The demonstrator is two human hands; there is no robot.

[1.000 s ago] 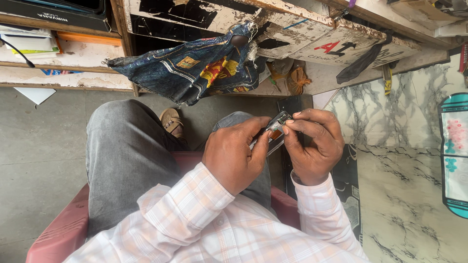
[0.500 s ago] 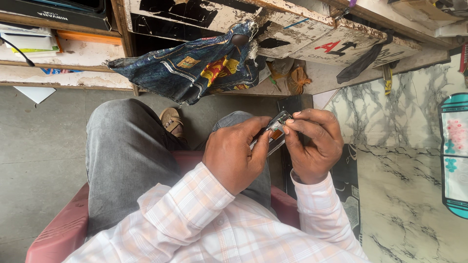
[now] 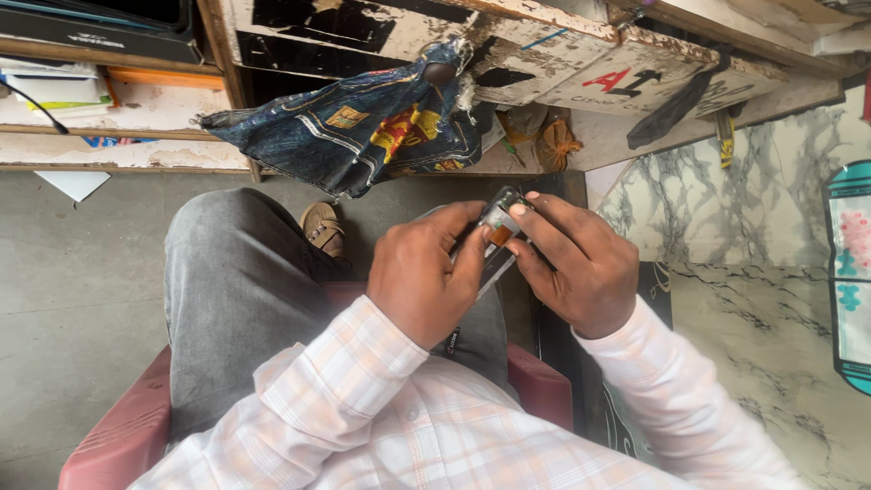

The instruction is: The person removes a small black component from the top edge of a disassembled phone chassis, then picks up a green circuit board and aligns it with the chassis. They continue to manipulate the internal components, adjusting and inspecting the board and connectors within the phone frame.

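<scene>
I sit on a red plastic chair (image 3: pixel 109 445) in grey trousers and a pale checked shirt. Both hands meet over my lap around a small dark device (image 3: pixel 497 238) with an open back and an orange part showing. My left hand (image 3: pixel 426 272) grips it from the left, thumb pressed along its side. My right hand (image 3: pixel 572 263) holds it from the right, with the index fingertip resting on its top end. Most of the device is hidden by my fingers.
A dark blue printed cloth (image 3: pixel 363 127) hangs from a worn wooden counter (image 3: pixel 562 73) ahead. A sandalled foot (image 3: pixel 322 227) rests on the grey floor (image 3: pixel 82 272). Shelves with papers (image 3: pixel 63 95) stand at the left. A marbled surface (image 3: pixel 753 236) lies at the right.
The hands have stayed together on the device; only small finger shifts are visible.
</scene>
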